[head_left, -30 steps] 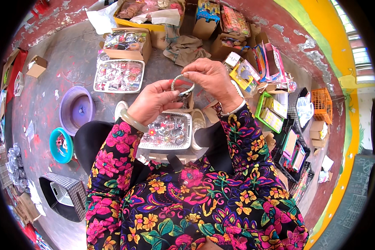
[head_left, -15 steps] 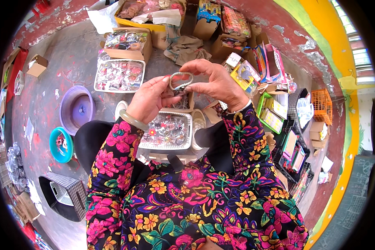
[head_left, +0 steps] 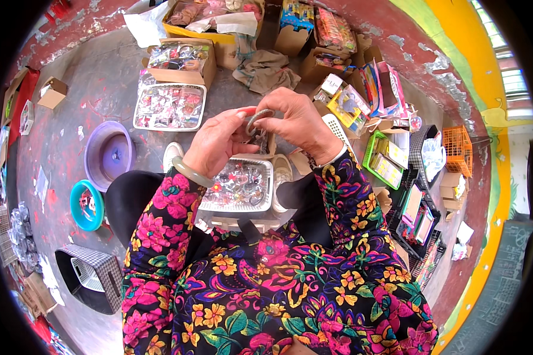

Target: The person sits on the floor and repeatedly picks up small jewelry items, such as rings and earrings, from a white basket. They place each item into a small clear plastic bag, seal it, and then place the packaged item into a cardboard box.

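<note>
Both my hands are raised in front of me, above a white basket (head_left: pixel 270 184). Between their fingertips is a small ring-shaped band that looks like a hair tie (head_left: pixel 254 121), now greyish and seen nearly edge-on. My left hand (head_left: pixel 213 144) pinches it from the left, with thumb and index finger close together. From the right, my right hand (head_left: pixel 302 120) grips the loop between thumb and bent fingers. Something dark hangs just below the loop, too small to make out. Small clear-wrapped pieces (head_left: pixel 238 184), some red, fill the basket.
Ahead stands another white basket (head_left: pixel 202 106) of wrapped pieces, beside a cardboard box (head_left: pixel 210 68). To my left are a purple basin (head_left: pixel 127 168), a turquoise basin (head_left: pixel 99 207) and a checked bin (head_left: pixel 109 266). On my right are a green tray (head_left: pixel 370 151) and an orange crate (head_left: pixel 459 152).
The loop has turned from an open, pale circle to a narrow, darker shape. My right hand has rotated, its fingers closing in over the loop. My left hand has shifted slightly.
</note>
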{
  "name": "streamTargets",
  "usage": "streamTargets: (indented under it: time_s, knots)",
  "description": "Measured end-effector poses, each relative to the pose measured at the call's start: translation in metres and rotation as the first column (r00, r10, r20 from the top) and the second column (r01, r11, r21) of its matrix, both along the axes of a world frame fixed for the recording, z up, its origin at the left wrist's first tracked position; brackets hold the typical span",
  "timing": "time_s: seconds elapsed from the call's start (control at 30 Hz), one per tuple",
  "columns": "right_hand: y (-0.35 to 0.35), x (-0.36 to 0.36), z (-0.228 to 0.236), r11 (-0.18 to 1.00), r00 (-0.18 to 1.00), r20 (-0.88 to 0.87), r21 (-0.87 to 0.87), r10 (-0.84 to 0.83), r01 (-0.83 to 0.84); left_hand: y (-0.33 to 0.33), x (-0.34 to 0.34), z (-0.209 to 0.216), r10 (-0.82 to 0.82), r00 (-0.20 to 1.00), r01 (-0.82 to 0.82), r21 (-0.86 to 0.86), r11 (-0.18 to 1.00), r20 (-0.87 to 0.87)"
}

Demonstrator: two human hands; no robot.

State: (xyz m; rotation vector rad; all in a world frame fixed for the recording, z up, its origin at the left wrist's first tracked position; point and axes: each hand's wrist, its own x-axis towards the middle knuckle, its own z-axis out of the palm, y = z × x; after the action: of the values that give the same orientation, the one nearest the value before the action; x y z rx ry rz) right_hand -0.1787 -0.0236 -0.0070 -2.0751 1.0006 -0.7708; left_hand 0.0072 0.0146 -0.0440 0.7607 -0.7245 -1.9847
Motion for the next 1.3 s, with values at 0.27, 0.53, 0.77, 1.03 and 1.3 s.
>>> streamTargets:
  time_s: [0.27, 0.53, 0.77, 1.03, 1.3]
  knots:
    - [-0.002, 0.003, 0.006, 0.997, 0.998, 0.067, -0.075, -0.022, 0.027, 0.000, 0.002, -0.001, 0.030, 0.999, -0.031, 0.029, 0.999, 0.016]
    - [-0.008, -0.007, 0.005, 0.972, 0.996, 0.048, -0.227, 0.078, -0.065, -0.001, -0.002, 0.000, 0.017, 1.000, -0.017, 0.028, 0.999, -0.003]
    - [-0.005, 0.002, 0.003, 0.942, 0.987, -0.014, -0.296, 0.161, -0.158, 0.001, -0.001, 0.002, -0.013, 1.000, 0.013, 0.007, 1.000, 0.003]
    - [-0.003, 0.001, 0.009, 0.975, 0.993, 0.028, -0.196, 0.114, -0.107, 0.001, 0.001, -0.002, 0.040, 0.999, -0.041, 0.050, 0.998, 0.028]
    - [-0.007, -0.018, 0.013, 0.990, 0.990, 0.033, -0.039, 0.140, -0.139, 0.000, 0.001, 0.007, 0.028, 0.998, -0.030, 0.032, 0.999, 0.061]
